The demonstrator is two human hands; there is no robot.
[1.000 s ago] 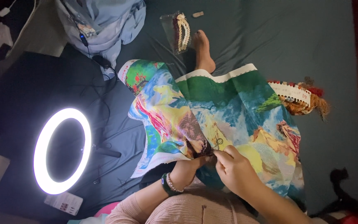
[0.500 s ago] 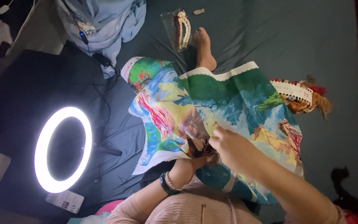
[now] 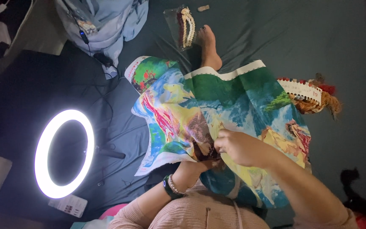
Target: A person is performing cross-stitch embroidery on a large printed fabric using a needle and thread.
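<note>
We keep the left hand (image 3: 193, 167) pinching the printed canvas (image 3: 234, 106) fold taut — right hand (image 3: 240, 147), fingers closed narrow, its contents unseen — stitching squarely.

Dark teal sheet (image 3: 276, 38), glowing ring light (image 3: 64, 153)

Home bedroom: bedsheet (image 3: 276, 38), ring light (image 3: 64, 153), clothes (image 3: 106, 21).
</note>
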